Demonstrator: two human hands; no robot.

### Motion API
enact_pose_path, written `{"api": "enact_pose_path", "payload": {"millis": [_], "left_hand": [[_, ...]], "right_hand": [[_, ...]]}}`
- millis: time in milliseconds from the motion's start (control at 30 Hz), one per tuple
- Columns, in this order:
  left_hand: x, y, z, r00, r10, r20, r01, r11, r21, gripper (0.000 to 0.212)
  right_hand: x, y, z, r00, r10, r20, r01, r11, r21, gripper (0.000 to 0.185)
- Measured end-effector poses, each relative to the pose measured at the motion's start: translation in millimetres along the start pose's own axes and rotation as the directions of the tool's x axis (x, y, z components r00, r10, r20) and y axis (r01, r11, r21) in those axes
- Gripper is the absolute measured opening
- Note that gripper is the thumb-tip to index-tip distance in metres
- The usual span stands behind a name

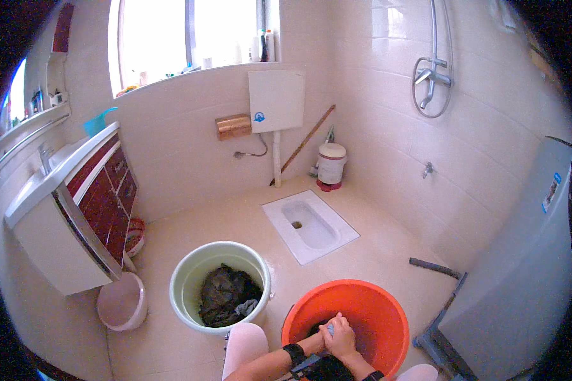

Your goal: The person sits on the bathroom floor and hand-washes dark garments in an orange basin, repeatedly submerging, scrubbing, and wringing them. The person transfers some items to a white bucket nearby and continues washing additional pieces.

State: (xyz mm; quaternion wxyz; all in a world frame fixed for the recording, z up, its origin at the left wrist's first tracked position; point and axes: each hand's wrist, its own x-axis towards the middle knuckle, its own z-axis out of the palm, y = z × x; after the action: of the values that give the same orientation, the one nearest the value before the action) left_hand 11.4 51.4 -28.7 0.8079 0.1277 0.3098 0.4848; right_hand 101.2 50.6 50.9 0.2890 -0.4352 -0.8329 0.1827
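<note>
Over the orange plastic tub point(395, 328), my left hand point(317, 340) and my right hand point(342, 339) are clasped together. A small piece of a light-blue thing point(331, 329) shows between them; it is too covered to tell whether it is cloth or something else. My right fingers wrap over it and partly hide my left hand. Dark fabric point(317, 327) shows inside the tub beside my left hand. To the left stands a pale green bucket point(183, 285) with dark wet-looking clothes point(226, 290) and a grey cloth point(246, 307) in it.
A squat toilet point(310, 226) is set in the tiled floor ahead. A vanity cabinet point(102, 200) and a pink basin point(122, 305) stand at left. On the right are a grey washing machine point(500, 266) and its drain hose point(434, 267). A lidded white bucket point(331, 164) stands in the far corner.
</note>
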Motion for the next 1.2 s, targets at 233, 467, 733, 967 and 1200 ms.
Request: {"api": "enact_pose_path", "payload": {"millis": [233,467,733,967,1200], "left_hand": [[44,-28,-3,0.916,0.120,-0.382,-0.073,0.988,0.135,0.034],[52,-17,-11,0.841,0.199,-0.502,-0.059,0.958,0.281,0.029],[80,-31,-58,0.981,0.186,-0.055,-0.189,0.980,-0.061,0.029],[23,5,18,0.920,0.118,-0.374,0.004,0.951,0.309,0.041],[-19,31,34,0.999,-0.003,0.051,-0.050,0.150,0.987,0.044]], "right_hand": [[18,53,17,0.979,-0.055,0.198,0.126,0.922,-0.367,0.024],[9,41,10,0.987,0.154,0.052,-0.153,0.988,-0.026,0.030],[1,20,13,0.991,-0.033,0.130,0.046,0.994,-0.098,0.028],[15,56,2,0.965,0.257,0.041,-0.254,0.965,-0.066,0.037],[17,66,-32,0.908,0.415,0.055,-0.413,0.865,0.287,0.028]]}}
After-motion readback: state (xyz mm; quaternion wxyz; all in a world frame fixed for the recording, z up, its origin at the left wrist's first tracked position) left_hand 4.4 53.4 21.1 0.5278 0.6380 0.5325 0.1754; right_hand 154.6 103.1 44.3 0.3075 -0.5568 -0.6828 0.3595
